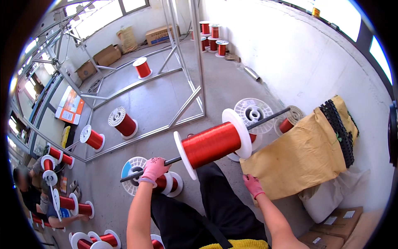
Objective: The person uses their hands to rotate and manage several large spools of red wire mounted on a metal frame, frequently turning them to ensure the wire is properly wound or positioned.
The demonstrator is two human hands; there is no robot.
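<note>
My left hand, in a pink glove, is closed around a dark rod near its left end. A large spool of red wire with white flanges sits on that rod, tilted up to the right in front of my legs. On the right, my right hand, also gloved in pink, grips the near left edge of a tan paper sack. Beyond the red wire spool stands another white-flanged spool. More spools stand on the floor beside my left hand.
A metal frame stands ahead, with a red spool inside it. Several spools are stacked by the white wall. Cardboard boxes lie at lower right. At far left, a person sits among more spools.
</note>
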